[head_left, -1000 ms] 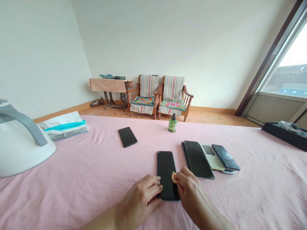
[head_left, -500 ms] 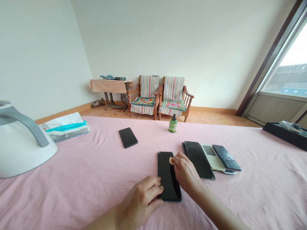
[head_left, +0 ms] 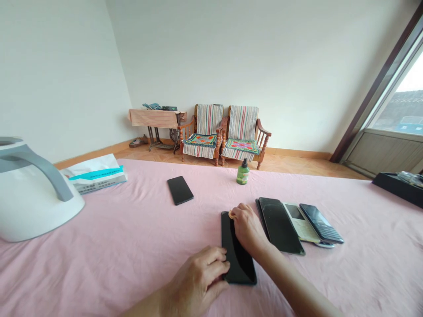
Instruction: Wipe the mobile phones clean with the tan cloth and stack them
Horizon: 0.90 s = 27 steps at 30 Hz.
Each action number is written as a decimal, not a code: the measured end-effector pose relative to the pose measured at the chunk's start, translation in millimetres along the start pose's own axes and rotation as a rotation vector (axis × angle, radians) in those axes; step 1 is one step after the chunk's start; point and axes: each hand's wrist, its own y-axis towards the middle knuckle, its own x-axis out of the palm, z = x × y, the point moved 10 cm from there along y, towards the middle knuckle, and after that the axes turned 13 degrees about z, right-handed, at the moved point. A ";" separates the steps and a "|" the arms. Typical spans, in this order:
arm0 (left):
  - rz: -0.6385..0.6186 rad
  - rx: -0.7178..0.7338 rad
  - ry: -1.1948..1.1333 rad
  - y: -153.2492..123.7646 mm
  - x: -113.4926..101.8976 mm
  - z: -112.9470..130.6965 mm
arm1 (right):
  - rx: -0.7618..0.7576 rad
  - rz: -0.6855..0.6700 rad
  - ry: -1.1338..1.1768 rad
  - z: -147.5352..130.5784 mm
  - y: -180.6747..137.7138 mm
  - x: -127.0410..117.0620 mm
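A black phone (head_left: 238, 259) lies face up on the pink cloth (head_left: 125, 246) in front of me. My left hand (head_left: 198, 281) presses its near left edge, fingers curled against the side. My right hand (head_left: 247, 226) rests over the phone's far end, pinching a small orange pad (head_left: 231, 215) against the top of the screen.
Several other phones (head_left: 297, 222) lie in a row to the right, and one black phone (head_left: 180, 190) further back left. A green bottle (head_left: 243, 172) stands at the far edge. A white appliance (head_left: 33, 193) and a white packet (head_left: 95, 174) sit left; a black tray (head_left: 398, 187) far right.
My right hand has slid with the orange pad from the phone's near right side up to its far end. My left hand has stayed on the near edge.
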 end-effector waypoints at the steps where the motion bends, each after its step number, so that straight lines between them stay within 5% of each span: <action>1: -0.001 0.001 -0.007 0.0 -0.5 0.2 | -0.010 -0.009 0.010 -3.8 -2.5 1.9; 27: 0.015 0.032 -0.018 0.4 -4.8 0.9 | -0.022 0.007 0.084 -11.0 1.1 7.6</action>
